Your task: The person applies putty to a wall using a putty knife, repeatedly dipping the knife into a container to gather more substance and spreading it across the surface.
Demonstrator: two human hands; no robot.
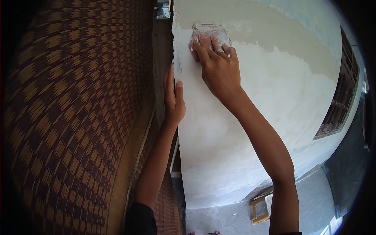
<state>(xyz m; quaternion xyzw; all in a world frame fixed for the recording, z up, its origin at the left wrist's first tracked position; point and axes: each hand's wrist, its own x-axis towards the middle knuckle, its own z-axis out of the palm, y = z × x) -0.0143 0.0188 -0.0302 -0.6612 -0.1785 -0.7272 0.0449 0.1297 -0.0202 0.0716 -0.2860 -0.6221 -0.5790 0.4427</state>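
Observation:
My right hand (218, 64) presses a crumpled, whitish-pink wad (223, 37), perhaps a rag, against the upper part of the wall (243, 125). White paste smears the wad and my fingertips; its exact kind is hard to make out. Above it the wall has a greyish-beige band (282, 29) with a ragged lower border, while the surface below is white. My left hand (174, 96) rests on the wall's vertical edge, fingers stretched up along the side and thumb on the white face. It holds no tool.
A brown and maroon woven panel (78, 98) stands close on the left, with a narrow dark gap beside the wall edge. A barred window opening (338, 94) is at right. A small wooden stool-like frame (258, 209) stands on the grey floor (223, 219) below.

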